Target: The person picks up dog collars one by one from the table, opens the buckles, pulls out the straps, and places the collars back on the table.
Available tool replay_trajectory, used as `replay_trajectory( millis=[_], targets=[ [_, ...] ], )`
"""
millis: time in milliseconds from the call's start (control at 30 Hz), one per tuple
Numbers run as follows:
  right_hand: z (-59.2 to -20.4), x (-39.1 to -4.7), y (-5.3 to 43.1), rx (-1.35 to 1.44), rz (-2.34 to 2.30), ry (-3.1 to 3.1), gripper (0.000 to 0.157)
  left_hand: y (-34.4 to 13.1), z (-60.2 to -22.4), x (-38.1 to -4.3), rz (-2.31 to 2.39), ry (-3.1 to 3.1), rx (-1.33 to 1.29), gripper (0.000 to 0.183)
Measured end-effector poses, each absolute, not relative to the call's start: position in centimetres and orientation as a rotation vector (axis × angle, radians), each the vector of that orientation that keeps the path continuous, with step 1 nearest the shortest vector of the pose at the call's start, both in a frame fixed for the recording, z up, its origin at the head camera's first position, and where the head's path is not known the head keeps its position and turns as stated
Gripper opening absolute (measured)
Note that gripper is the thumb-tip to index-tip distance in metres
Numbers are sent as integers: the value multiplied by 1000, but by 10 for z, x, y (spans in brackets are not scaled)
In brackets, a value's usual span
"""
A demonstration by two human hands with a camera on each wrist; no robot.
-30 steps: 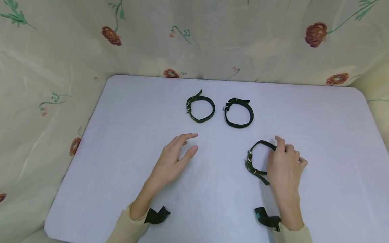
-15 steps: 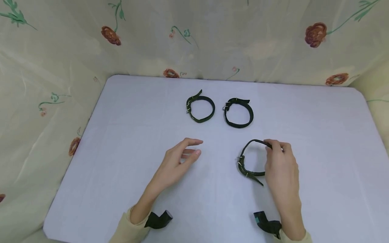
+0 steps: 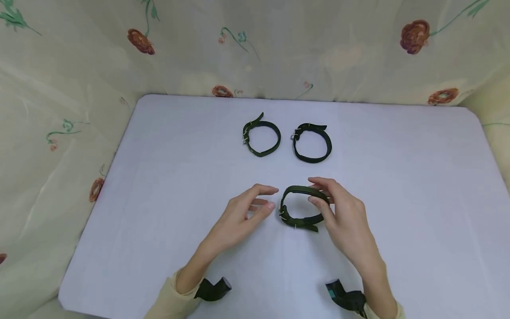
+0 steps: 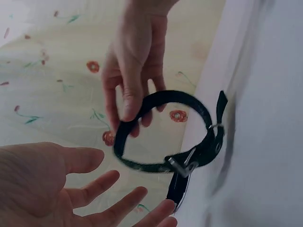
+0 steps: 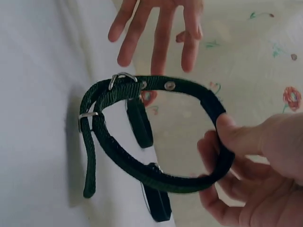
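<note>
A dark green pet collar (image 3: 303, 190), buckled into a loop, is held above the table in front of me. My right hand (image 3: 347, 218) pinches its right side between thumb and fingers. The metal buckle (image 5: 122, 81), eyelets and hanging strap tail are on the side away from that hand, as the right wrist view shows. My left hand (image 3: 241, 218) hovers just left of the loop, fingers extended and apart from it. In the left wrist view, the collar (image 4: 125, 137) is beyond the left fingertips, with the right thumb on its band.
Two similar buckled collars lie further back on the white table (image 3: 179, 146): a green one (image 3: 277, 141) and a darker one (image 3: 329, 146) to its right. A floral curtain (image 3: 279, 53) hangs behind the table. Small black devices sit at both wrists.
My right hand has lifted the collar and carried it left, turning so its thumb shows. The left hand has drifted slightly right. The two rear collars stay in place.
</note>
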State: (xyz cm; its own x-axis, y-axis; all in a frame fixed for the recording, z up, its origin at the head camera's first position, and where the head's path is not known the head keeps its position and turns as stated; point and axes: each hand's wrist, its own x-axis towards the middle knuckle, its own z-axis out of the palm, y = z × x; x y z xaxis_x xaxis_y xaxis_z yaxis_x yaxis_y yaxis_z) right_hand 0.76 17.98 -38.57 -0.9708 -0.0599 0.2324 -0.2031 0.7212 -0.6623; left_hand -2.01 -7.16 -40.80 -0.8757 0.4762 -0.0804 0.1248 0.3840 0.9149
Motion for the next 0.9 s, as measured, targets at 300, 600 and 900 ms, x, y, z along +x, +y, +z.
replay_trajectory(
  millis=[300, 600, 900],
  targets=[
    [-378, 5, 168, 141, 1339, -2601, 45, -62, -406, -20, 1512, 2342, 570, 39],
    [-376, 4, 166, 102, 1429, -2524, 43, -60, -407, -21, 1616, 2287, 546, 32],
    [-388, 10, 157, 219, 1144, -2577, 57, -65, -406, -18, 1949, 1959, 174, 38]
  ],
)
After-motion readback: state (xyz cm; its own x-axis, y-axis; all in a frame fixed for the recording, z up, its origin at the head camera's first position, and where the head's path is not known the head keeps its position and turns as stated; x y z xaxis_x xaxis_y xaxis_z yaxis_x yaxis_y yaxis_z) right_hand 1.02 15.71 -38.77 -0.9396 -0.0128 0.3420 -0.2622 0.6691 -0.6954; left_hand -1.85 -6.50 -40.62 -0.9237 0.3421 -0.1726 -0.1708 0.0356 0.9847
